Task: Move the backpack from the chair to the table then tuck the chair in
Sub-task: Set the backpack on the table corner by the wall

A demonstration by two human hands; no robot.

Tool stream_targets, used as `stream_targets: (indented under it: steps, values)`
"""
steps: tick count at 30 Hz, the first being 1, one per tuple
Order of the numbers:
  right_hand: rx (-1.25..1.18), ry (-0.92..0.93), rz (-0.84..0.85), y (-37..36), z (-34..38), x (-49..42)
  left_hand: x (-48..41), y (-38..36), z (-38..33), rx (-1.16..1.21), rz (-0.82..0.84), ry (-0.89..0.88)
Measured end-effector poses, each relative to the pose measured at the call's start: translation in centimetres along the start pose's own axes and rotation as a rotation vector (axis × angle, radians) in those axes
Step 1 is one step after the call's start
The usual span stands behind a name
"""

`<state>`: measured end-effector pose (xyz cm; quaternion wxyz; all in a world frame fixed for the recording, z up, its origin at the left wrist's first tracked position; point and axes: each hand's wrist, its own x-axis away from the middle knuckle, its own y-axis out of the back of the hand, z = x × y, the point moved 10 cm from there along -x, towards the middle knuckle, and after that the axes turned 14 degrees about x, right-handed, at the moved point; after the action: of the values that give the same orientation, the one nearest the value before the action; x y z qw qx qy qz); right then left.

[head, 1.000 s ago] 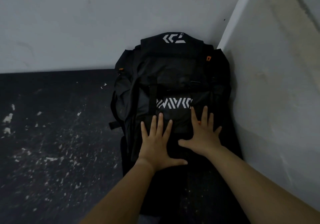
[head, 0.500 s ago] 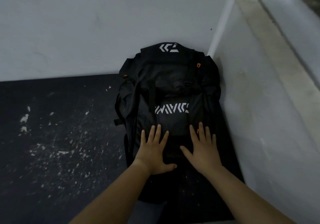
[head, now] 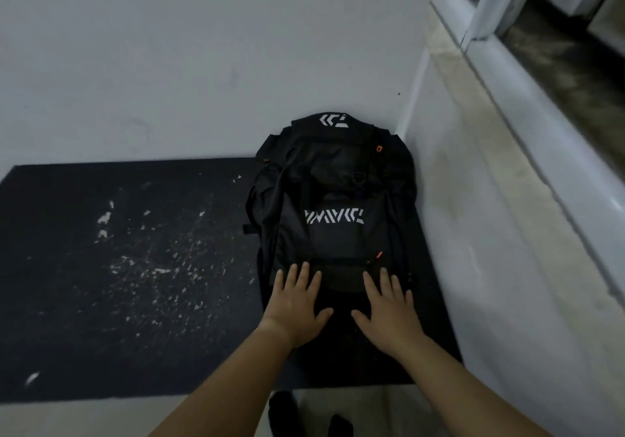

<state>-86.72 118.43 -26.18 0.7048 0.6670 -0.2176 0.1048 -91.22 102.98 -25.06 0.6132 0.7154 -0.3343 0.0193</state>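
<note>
A black backpack (head: 333, 200) with white lettering and small orange tabs lies flat on the dark, paint-flecked table (head: 128, 284), pushed into the corner where two pale walls meet. My left hand (head: 297, 304) rests flat on the pack's near end with fingers spread. My right hand (head: 389, 311) lies flat beside it on the same end, fingers apart. Neither hand grips anything. The chair is not visible.
A pale wall (head: 169, 64) runs behind the table and another wall (head: 490, 250) closes its right side, topped by a window ledge (head: 507, 74). Below the table's front edge, two dark shapes (head: 304, 416) show on the light floor.
The view has pulled back and both hands have slid toward the near end of the backpack. The backpack stays in the corner.
</note>
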Motion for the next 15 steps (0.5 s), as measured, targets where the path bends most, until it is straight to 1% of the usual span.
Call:
stream_targets:
  steps: [8,15]
  values:
    - [-0.004,0.004,-0.08,5.7,3.0,6.1,7.6,4.0,0.5,0.066,-0.113,-0.013]
    - [-0.03,-0.023,-0.173,8.2,7.7,14.3,16.8,6.4,2.2,0.126,-0.244,-0.098]
